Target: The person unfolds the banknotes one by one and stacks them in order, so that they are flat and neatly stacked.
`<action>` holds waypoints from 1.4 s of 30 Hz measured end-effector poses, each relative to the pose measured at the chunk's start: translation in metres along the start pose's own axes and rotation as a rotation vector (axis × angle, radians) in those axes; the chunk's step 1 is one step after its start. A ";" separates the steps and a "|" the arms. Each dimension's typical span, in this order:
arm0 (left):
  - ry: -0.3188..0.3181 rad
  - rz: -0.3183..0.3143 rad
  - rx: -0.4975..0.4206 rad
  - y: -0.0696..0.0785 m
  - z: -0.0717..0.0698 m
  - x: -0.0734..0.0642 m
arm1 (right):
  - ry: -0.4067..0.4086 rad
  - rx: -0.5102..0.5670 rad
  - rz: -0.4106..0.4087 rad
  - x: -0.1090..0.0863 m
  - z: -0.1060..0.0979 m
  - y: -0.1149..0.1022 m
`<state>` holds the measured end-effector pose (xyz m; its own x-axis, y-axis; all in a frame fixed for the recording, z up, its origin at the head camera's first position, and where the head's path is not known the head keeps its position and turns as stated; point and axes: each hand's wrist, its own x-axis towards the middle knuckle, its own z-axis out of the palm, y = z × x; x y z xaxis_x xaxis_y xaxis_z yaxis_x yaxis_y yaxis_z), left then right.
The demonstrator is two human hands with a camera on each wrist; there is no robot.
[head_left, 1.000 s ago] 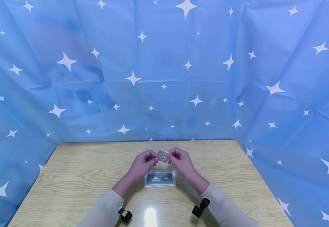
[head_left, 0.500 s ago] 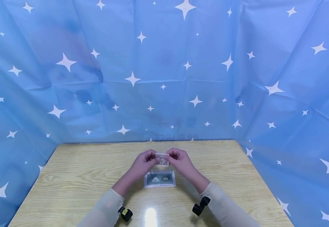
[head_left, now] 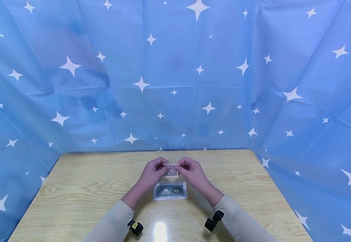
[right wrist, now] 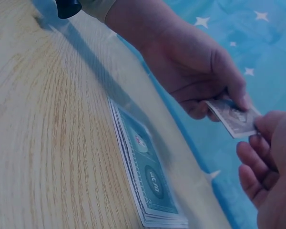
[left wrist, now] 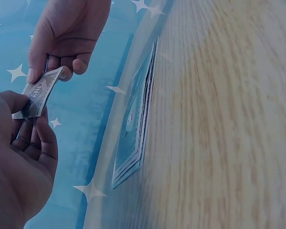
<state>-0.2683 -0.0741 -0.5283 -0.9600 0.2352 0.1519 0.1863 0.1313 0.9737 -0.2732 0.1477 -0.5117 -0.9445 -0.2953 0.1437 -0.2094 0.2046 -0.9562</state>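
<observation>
Between my two hands, above the table, is a small folded paper note with a brownish print, like play money [head_left: 171,172]. My left hand [head_left: 151,173] pinches its left end, thumb on the near face. The right hand [head_left: 192,172] pinches the other end the same way. Both wrist views show the thumbs pressing on the folded note [left wrist: 38,98], with the other fingers curled beneath or behind it. Just in front of the hands lies a stack of green printed notes [head_left: 170,191], its layered edges visible in the right wrist view.
A wood-grain table [head_left: 84,195] carries the stack, and a bright light reflection shows on its near part. Blue cloth with white stars [head_left: 175,74] hangs around the back and sides. Black wrist cameras [head_left: 214,220] sit on the sleeves.
The folded note has turned from a slanted pose to nearly level, and its top edge now shows as a thin pale line. The hands have shifted slightly; the stack stays put.
</observation>
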 end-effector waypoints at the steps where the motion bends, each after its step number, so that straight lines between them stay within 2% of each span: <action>1: 0.003 0.002 -0.003 0.000 0.000 0.000 | 0.009 0.007 0.004 0.000 0.000 0.000; 8: 0.001 0.006 -0.004 -0.002 -0.001 0.000 | 0.030 0.003 0.008 0.001 0.001 0.000; 21: -0.052 0.017 0.030 -0.001 -0.003 -0.002 | -0.013 -0.075 0.003 0.001 -0.002 0.001; 35: -0.024 0.041 0.069 -0.001 -0.006 -0.004 | 0.082 -0.051 0.009 -0.002 0.003 -0.004; 42: -0.011 0.072 0.165 0.001 -0.011 -0.006 | 0.105 -0.032 -0.001 -0.004 0.000 -0.004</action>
<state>-0.2646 -0.0864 -0.5261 -0.9409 0.2599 0.2173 0.2869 0.2701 0.9191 -0.2685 0.1477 -0.5084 -0.9653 -0.1960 0.1724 -0.2168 0.2348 -0.9476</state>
